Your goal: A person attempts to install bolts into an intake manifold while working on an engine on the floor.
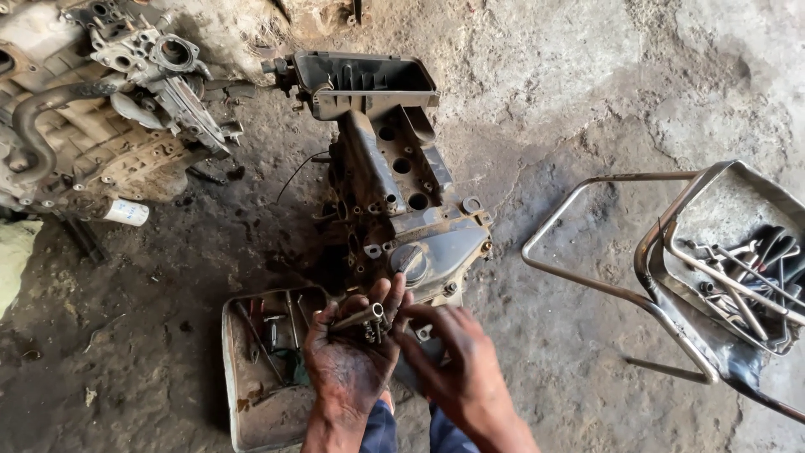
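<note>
The fingers of the left hand (348, 356) are curled around a short metal socket tube (359, 318), which lies across the palm with its open end pointing right, and a few small bolts (371, 332) sit bunched beneath it in the same grip. The right hand (457, 361) reaches in from the right with its fingertips brought together at those bolts, touching them just beside the tube's open end; whether it has pinched one cannot be told. Both hands hover right in front of a grimy engine block (394, 201) that stands on the dirt floor, its cover plate and round cap just beyond the knuckles. Under the left wrist lies a battered metal tray (243, 394) holding a few loose tools and bits. Well to the right stands a bent tube-frame stand (604, 285) carrying a second tray of wrenches (746, 277). At upper left rests another dismantled engine assembly (92, 117), with a small white canister (126, 212) at its lower edge.
</note>
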